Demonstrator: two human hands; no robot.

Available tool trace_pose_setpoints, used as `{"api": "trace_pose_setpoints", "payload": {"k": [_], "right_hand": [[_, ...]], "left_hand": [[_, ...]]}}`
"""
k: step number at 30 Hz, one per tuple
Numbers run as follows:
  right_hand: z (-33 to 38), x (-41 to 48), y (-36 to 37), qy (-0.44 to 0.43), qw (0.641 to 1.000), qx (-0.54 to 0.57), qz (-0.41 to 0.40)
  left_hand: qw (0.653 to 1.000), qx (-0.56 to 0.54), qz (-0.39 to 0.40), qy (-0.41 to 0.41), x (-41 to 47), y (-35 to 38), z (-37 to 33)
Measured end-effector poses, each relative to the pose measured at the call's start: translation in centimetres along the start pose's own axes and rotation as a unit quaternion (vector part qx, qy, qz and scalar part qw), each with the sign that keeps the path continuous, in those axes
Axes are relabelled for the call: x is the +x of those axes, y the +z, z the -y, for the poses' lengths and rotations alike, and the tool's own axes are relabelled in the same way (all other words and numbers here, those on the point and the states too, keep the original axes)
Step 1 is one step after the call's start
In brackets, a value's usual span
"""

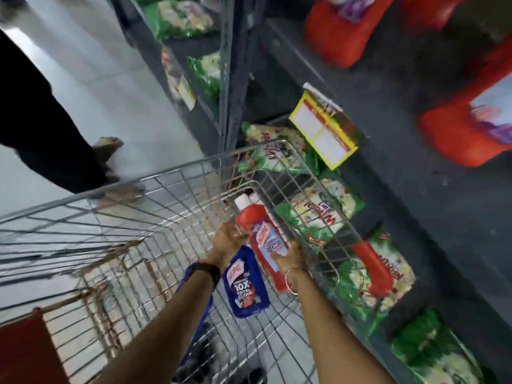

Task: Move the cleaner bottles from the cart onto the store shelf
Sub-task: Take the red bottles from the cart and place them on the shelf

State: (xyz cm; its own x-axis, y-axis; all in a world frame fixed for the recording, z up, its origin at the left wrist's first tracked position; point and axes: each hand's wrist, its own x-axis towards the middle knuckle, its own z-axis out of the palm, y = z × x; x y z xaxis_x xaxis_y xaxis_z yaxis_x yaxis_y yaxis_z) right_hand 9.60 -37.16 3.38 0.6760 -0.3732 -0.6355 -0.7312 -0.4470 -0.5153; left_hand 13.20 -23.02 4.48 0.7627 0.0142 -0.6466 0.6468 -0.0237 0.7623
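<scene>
1. While both hands are down inside the silver wire shopping cart (177, 173), they share one item: the red plastic cleaner bottle with white cap (259, 231), held near the cart's right wall.
2. Left hand (227, 242) has its fingers wrapped on the bottle's shoulder just below the cap; right hand (289, 257) has its fingers clamped around the labelled lower body. Frame is motion-blurred, so exact finger placement is unclear.
3. Bottle's long axis runs from the near right of the cart to the far side, cap pointing away from the person and toward the cart's far right corner.
4. Key relation: the dark grey metal store shelf (388, 112) lies to the right of and above the hands, so the right hand is nearer. My read: the bottle must be lifted clear of the cart's right wall, then swung right.
5. A blue plastic cleaner bottle with "10X" label (246, 284) lies flat on the cart floor, just beside and below the red one, between the wrists. Not gripped.
6. In the way:
   - the cart's right rim
   - a yellow price tag (324, 128) hanging off the shelf edge
   - large red bottles (340, 34) already on the shelf
   - green printed bags (318, 206) on the tier below
</scene>
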Motion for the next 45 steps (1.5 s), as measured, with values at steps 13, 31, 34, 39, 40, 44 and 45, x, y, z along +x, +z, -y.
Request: {"api": "trace_pose_setpoints", "payload": {"k": [13,31,34,39,40,44,45], "right_hand": [[-2.6,2.2,-0.8,-0.032,0.996,-0.038,0.080],[4.4,-9.4,-5.0,-0.187,0.982,0.016,0.018],[5.9,-12.7,-6.9,-0.231,0.971,0.053,-0.008],[7.7,-18.2,-11.9,-0.297,0.928,0.202,-0.102],[7.8,-18.9,-13.2,-0.308,0.919,0.216,-0.121],[7.6,-21.1,-19.5,-0.321,0.894,0.231,-0.209],[7.4,-21.6,-21.3,-0.328,0.888,0.216,-0.240]], "left_hand": [[0.996,0.021,0.008,-0.081,4.2,2.9,1.1],[0.976,-0.032,0.087,0.198,-6.8,-2.9,-8.4],[0.958,0.001,0.120,0.260,-10.4,-3.4,-12.7],[0.914,0.064,0.181,0.358,-18.4,-1.9,-20.6],[0.904,0.069,0.197,0.372,-19.8,-1.1,-22.1],[0.856,0.070,0.281,0.429,-25.0,3.4,-26.6],[0.845,0.064,0.290,0.444,-26.0,4.8,-27.4]]}}
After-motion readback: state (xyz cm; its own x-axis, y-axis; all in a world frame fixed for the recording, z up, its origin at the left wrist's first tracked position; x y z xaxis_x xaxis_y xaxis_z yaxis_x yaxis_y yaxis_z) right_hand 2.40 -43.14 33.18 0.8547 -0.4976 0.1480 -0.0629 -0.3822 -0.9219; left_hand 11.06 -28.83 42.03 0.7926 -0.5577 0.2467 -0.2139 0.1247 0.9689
